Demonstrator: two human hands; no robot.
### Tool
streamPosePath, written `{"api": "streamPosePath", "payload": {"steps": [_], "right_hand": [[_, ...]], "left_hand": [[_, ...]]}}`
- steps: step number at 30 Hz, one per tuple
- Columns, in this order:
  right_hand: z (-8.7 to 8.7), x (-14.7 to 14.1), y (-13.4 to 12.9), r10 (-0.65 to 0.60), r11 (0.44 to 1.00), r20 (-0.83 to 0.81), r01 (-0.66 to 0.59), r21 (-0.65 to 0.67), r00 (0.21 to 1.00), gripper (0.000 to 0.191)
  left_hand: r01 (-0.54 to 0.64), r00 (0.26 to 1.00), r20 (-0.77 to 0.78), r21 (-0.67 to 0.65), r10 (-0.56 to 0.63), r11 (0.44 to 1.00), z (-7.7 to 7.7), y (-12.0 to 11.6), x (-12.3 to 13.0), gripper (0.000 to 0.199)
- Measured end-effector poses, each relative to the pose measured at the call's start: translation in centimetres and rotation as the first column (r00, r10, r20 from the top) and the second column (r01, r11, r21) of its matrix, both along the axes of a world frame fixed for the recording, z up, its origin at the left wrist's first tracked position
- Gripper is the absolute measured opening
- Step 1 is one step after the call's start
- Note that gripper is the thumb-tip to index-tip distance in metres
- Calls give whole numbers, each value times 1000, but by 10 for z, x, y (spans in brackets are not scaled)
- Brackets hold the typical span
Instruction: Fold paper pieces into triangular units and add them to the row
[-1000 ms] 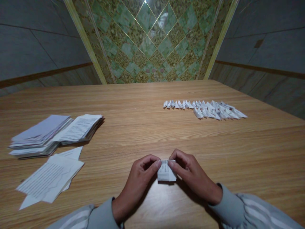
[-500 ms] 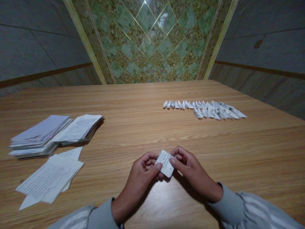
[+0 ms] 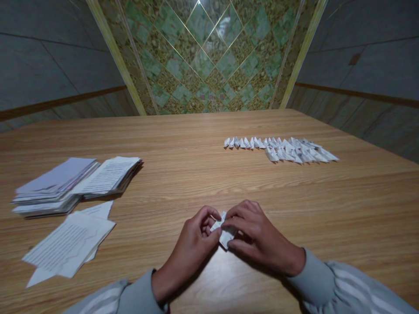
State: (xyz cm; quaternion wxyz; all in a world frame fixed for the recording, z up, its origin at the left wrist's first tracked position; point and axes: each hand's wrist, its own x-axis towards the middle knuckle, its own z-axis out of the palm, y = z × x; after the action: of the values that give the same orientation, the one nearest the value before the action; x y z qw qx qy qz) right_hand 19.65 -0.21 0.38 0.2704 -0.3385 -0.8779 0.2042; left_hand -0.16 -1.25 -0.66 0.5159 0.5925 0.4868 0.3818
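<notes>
A small folded piece of printed paper (image 3: pixel 226 238) is held between my two hands, just above the near part of the table. My left hand (image 3: pixel 200 235) pinches its left edge with thumb and fingers. From the right, my right hand (image 3: pixel 253 233) reaches over the paper, its fingers on the upper face and its thumb at the lower edge. The right fingers cover much of the paper, so its exact folds are partly hidden.
Stacks of paper sheets (image 3: pixel 108 176) lie at the left of the wooden table (image 3: pixel 176 148). Nearer me are a few loose printed sheets (image 3: pixel 73 240). Far right, several small folded paper shapes (image 3: pixel 291 150) stand in rows. A patterned tile wall (image 3: pixel 209 56) rises behind the table.
My right hand has shifted left over the folded paper, its fingers now across the top instead of gripping the right edge. The paper has turned and tilted slightly.
</notes>
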Motion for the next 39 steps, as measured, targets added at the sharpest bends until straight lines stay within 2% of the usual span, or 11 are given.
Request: {"api": "streamPosePath", "payload": {"steps": [2, 6, 8, 11, 13, 16, 23, 26, 32, 36, 39], "right_hand": [[-3, 0, 0, 28, 999, 76, -25, -37, 997, 18], [-6, 0, 1, 51, 996, 178, -37, -81, 983, 16], [-6, 0, 1, 52, 996, 194, -37, -83, 980, 20], [-6, 0, 2, 49, 996, 199, -33, -86, 979, 24], [-6, 1, 3, 47, 996, 201, -30, -86, 979, 22], [-8, 1, 5, 39, 997, 197, -26, -72, 980, 17], [-8, 0, 6, 26, 999, 204, -18, -42, 979, 10], [-9, 1, 6, 19, 999, 195, -11, -43, 981, 10], [-14, 2, 6, -4, 998, 173, 13, -53, 985, 11], [-16, 1, 6, -32, 999, 176, 39, -37, 984, 10], [-17, 0, 6, -58, 997, 173, 66, -39, 983, 12]], "left_hand": [[60, 978, -206, 93, -40, 994, 1, -1, -2, 3], [234, 852, -521, 286, -54, 929, 2, 2, -13, 11], [333, 818, -568, 341, -90, 879, 4, 6, -19, 13], [509, 754, -619, 338, -221, 792, 6, 14, -28, 13], [589, 700, -663, 326, -265, 740, 7, 18, -32, 11], [632, 654, -716, 341, -243, 696, 6, 20, -34, 7], [691, 569, -820, 433, -66, 579, 1, 14, -34, 22], [670, 579, -814, 447, -40, 593, -3, 12, -34, 25], [568, 685, -725, 469, -72, 676, -9, 11, -31, 22], [574, 687, -720, 457, -95, 679, -7, 11, -30, 22], [576, 692, -709, 426, -138, 697, -5, 12, -33, 13]]}}
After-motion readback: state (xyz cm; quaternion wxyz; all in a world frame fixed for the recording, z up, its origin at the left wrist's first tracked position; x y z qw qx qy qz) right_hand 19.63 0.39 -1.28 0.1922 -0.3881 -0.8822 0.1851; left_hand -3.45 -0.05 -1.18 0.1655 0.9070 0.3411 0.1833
